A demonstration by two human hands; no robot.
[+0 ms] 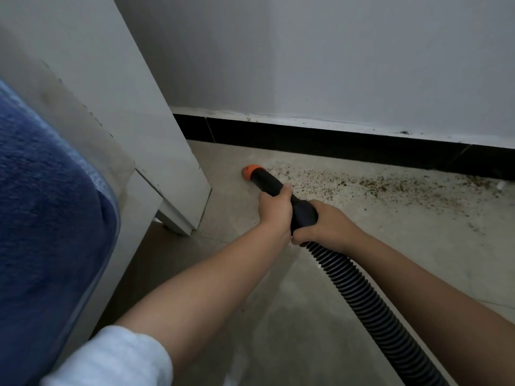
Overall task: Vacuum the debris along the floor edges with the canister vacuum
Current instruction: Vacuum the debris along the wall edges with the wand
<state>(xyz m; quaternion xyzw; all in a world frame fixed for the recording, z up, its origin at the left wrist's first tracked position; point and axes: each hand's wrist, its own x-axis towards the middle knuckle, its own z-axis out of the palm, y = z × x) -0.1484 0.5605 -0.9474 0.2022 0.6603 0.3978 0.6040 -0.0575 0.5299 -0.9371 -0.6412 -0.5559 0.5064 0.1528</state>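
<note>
Near baseboard (334, 137): both hands grip vacuum nozzle (267, 181); debris (362, 188) beside tip.

No readable text, labels, brands or numbers anywhere.

A pale beige tiled floor (348, 268) is carrying a scatter of fine brown crumb debris (370, 188), lying in a band just beside the black skirting strip (334, 140). The orange round tip of the black vacuum nozzle (249, 172) is touching the floor at the band's left end. A white furniture panel (178, 190) is standing on the floor nearby.
</note>
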